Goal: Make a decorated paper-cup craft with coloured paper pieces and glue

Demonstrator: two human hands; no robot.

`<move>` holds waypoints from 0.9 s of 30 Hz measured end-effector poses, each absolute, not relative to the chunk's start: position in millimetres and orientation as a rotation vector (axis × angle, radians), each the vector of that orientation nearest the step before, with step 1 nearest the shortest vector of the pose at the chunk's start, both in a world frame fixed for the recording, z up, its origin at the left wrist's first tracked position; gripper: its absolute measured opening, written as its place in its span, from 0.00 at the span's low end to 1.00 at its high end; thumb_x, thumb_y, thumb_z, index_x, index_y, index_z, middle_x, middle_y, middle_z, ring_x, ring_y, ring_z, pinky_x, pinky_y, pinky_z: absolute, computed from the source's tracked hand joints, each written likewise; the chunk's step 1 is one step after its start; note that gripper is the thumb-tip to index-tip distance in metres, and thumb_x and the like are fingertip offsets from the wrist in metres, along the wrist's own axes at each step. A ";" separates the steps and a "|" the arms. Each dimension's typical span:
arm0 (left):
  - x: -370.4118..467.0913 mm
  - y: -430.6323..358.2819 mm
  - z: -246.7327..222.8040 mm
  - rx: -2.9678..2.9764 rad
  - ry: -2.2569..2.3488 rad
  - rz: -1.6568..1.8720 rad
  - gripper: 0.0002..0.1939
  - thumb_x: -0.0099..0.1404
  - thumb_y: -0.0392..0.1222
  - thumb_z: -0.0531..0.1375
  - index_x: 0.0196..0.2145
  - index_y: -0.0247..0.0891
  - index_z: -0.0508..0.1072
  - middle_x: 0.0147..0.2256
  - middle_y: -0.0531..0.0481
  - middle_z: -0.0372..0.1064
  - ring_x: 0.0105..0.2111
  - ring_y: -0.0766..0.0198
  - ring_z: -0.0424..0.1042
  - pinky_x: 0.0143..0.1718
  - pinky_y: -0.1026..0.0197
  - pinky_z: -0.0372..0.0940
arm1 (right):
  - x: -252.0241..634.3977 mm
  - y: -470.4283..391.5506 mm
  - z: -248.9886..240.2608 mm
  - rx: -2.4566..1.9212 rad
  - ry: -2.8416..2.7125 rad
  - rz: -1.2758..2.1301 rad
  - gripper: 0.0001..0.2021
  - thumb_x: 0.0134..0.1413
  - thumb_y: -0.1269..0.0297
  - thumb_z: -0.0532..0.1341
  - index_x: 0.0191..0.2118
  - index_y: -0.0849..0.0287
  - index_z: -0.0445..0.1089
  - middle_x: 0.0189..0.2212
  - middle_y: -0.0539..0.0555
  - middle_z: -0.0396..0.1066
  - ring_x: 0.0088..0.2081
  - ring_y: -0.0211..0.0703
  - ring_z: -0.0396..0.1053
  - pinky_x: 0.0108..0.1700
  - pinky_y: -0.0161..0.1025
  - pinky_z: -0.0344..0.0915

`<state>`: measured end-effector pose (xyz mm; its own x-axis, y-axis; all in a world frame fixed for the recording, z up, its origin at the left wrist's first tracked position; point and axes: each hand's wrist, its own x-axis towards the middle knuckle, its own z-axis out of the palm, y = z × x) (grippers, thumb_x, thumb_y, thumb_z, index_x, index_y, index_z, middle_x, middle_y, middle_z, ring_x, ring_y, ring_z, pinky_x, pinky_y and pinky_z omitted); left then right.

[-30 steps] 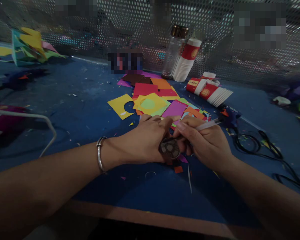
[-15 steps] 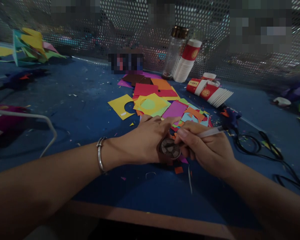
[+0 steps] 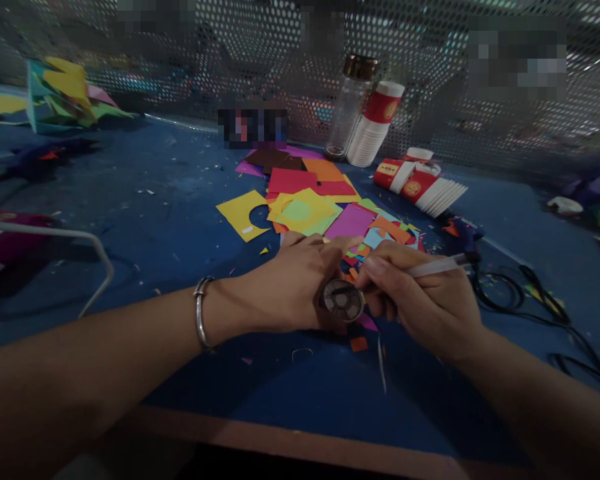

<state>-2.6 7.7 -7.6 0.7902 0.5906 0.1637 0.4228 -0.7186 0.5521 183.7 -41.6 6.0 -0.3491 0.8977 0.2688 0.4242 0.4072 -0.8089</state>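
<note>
Left hand (image 3: 295, 287) clamped on the disc (image 3: 349, 312), its gripping fingers mostly hidden. Right hand (image 3: 425, 297): thumb and fingers together on the pen (image 3: 440, 265). Disc sits between the hands, face turned to the wearer, above the table (image 3: 180, 380); pen's front end at that face, contact cannot be told.

Risks, judged: a hard press could slip the pen across the disc or into the left hand; a loose left grip could let the disc turn or drop among scraps.

Count: one disc, one pen, one bracelet (image 3: 199, 313), one bottle (image 3: 344, 110), two cup stacks (image 3: 367, 137), one standing, one lying. Paper (image 3: 350, 220) overlaps; no count possible.
</note>
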 end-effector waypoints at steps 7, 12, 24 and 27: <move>-2.3 7.3 -7.7 2.493 0.733 0.471 0.31 0.56 0.53 0.66 0.56 0.44 0.67 0.48 0.44 0.71 0.49 0.44 0.68 0.52 0.43 0.56 | 184.3 -40.5 3.6 -1.142 -2.000 0.784 0.14 0.69 0.63 0.52 0.32 0.57 0.68 0.20 0.47 0.64 0.19 0.32 0.60 0.22 0.34 0.57; -2.6 7.2 -7.6 2.473 0.760 0.462 0.33 0.54 0.53 0.68 0.55 0.43 0.67 0.48 0.44 0.71 0.49 0.44 0.68 0.51 0.43 0.57 | 184.6 -40.8 3.1 -1.145 -1.983 0.754 0.14 0.69 0.64 0.52 0.32 0.57 0.68 0.20 0.46 0.63 0.20 0.33 0.60 0.23 0.34 0.58; -3.3 5.3 -7.5 2.411 0.815 0.464 0.36 0.49 0.52 0.70 0.53 0.37 0.65 0.38 0.48 0.73 0.44 0.47 0.69 0.47 0.48 0.58 | 188.9 -45.5 6.9 -1.100 -1.847 0.680 0.14 0.69 0.64 0.53 0.31 0.56 0.70 0.19 0.46 0.67 0.19 0.32 0.63 0.21 0.31 0.60; -5.4 4.1 -8.0 2.357 0.845 0.601 0.47 0.51 0.51 0.69 0.64 0.40 0.54 0.44 0.47 0.71 0.46 0.49 0.69 0.49 0.47 0.58 | 193.2 -47.3 11.2 -1.110 -1.699 0.612 0.14 0.69 0.61 0.55 0.31 0.56 0.70 0.19 0.46 0.68 0.18 0.32 0.63 0.19 0.31 0.59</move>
